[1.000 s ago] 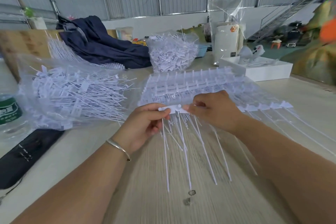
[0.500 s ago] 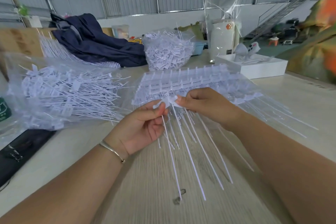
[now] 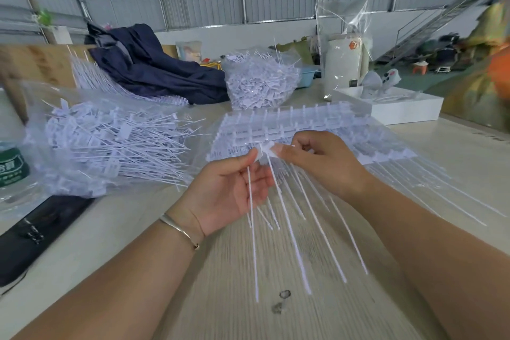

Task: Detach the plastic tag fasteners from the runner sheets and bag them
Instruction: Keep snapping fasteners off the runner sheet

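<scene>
Since a second ago the two hands have lifted off the counter and the left one has rolled palm-up, the pinched fasteners now fanning downward from a higher spot.

Far to the left of the fingers stands a green-labelled bottle, with a black case lying nearer. Next comes a clear bag holding loose fasteners, well left of the hands. Behind it lies a dark jacket.

The left hand, a bangle on its wrist, pinches the white head of a fastener between thumb and forefinger, the other fingers loosely curled; its long tail hangs across the palm. Touching it from the right, the right hand pinches the neighbouring heads of the strip, its fingers curled, with several tails hanging below, motion-blurred.

Just behind both hands lies the stack of runner sheets on the counter. Beyond it sits a second bag heaped with fasteners. Further right, well apart from the fingers, is a white tray.
</scene>
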`<state>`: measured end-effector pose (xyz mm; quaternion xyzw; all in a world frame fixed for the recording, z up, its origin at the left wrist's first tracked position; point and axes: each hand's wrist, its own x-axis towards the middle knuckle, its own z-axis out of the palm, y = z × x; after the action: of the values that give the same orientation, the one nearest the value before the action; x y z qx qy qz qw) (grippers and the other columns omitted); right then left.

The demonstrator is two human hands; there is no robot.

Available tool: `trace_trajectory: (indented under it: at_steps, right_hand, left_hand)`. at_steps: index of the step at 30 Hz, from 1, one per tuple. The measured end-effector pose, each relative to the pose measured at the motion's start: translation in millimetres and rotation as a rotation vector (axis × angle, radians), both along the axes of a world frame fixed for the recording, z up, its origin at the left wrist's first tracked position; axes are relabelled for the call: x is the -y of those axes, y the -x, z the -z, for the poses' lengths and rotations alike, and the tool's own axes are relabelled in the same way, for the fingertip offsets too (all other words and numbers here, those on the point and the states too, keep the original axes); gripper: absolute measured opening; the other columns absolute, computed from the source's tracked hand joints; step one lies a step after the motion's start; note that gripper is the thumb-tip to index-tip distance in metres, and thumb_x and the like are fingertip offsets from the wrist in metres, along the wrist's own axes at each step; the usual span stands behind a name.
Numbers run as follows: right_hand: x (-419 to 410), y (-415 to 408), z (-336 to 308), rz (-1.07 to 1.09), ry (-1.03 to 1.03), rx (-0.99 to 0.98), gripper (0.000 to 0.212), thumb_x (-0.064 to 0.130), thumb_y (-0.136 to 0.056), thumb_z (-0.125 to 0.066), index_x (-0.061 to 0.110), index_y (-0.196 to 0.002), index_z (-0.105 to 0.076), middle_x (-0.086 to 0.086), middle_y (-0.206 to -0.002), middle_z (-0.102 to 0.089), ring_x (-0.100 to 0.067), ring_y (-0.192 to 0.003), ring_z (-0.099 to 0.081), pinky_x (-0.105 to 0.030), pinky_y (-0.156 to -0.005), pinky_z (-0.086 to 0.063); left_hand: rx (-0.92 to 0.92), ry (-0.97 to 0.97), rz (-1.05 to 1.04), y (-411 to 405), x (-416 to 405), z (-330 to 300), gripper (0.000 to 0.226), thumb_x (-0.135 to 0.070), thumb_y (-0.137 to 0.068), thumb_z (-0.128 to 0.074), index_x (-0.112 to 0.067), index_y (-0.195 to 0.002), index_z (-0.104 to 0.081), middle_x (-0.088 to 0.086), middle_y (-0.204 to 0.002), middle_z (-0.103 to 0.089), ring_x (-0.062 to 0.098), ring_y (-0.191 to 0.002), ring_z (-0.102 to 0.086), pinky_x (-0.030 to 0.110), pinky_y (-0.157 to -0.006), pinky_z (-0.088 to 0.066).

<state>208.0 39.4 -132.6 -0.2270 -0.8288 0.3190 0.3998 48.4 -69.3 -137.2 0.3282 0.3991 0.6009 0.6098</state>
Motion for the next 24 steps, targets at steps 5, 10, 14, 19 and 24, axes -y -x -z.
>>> trace_trajectory:
  at_steps: [5, 10, 14, 19, 24]
  right_hand:
    - [-13.0, -0.7, 8.3, 0.133, -0.070, 0.127, 0.026, 0.044, -0.083, -0.068, 0.027, -0.068, -0.056, 0.011, -0.061, -0.043, -0.006, -0.059, -0.042, -0.027, -0.064, -0.034]
    - [-9.2, 2.7, 10.6, 0.093, -0.045, 0.075, 0.015, 0.038, -0.081, -0.074, 0.035, -0.096, -0.075, 0.022, -0.084, -0.064, 0.001, -0.085, -0.058, -0.020, -0.077, -0.041]
    - [-7.2, 4.7, 10.3, 0.051, 0.013, -0.018, 0.013, 0.029, -0.081, -0.077, 0.030, -0.093, -0.079, 0.022, -0.074, -0.063, 0.002, -0.071, -0.058, -0.016, -0.068, -0.038]
    - [-7.2, 3.6, 6.5, 0.005, 0.105, -0.070, 0.011, 0.018, -0.079, -0.078, 0.024, -0.088, -0.080, 0.018, -0.073, -0.069, 0.002, -0.064, -0.059, -0.013, -0.063, -0.039]
    - [-5.9, -0.2, -1.8, -0.042, 0.183, -0.033, 0.011, 0.013, -0.077, -0.077, 0.024, -0.080, -0.080, 0.008, -0.066, -0.071, -0.004, -0.057, -0.055, -0.013, -0.056, -0.040]
  left_hand:
    - [0.040, 0.044, -0.188, -1.1, -5.4, 2.4, 0.007, -0.009, -0.073, -0.067, -0.005, -0.077, -0.062, 0.012, -0.072, -0.065, 0.010, -0.047, -0.058, 0.016, -0.040, -0.046]
    - [-0.145, 0.032, -0.304, 4.8, -8.0, 6.6, 0.007, -0.010, -0.069, -0.071, -0.011, -0.074, -0.067, 0.004, -0.067, -0.061, 0.006, -0.045, -0.044, 0.014, -0.034, -0.030]
    - [-0.282, 0.000, -0.430, 6.5, -9.7, 9.1, 0.003, -0.009, -0.081, -0.070, -0.009, -0.080, -0.068, 0.002, -0.064, -0.062, 0.006, -0.042, -0.040, 0.014, -0.033, -0.025]
    - [-0.322, -0.051, -0.408, 4.4, -9.6, 6.1, 0.027, -0.009, -0.084, -0.066, -0.015, -0.059, -0.073, 0.003, -0.063, -0.063, 0.006, -0.038, -0.031, 0.014, -0.033, -0.019]
    - [-0.426, -0.016, -0.368, 7.9, -7.9, 3.7, 0.028, -0.008, -0.084, -0.067, -0.016, -0.058, -0.073, 0.002, -0.061, -0.061, 0.007, -0.038, -0.027, 0.014, -0.035, -0.016]
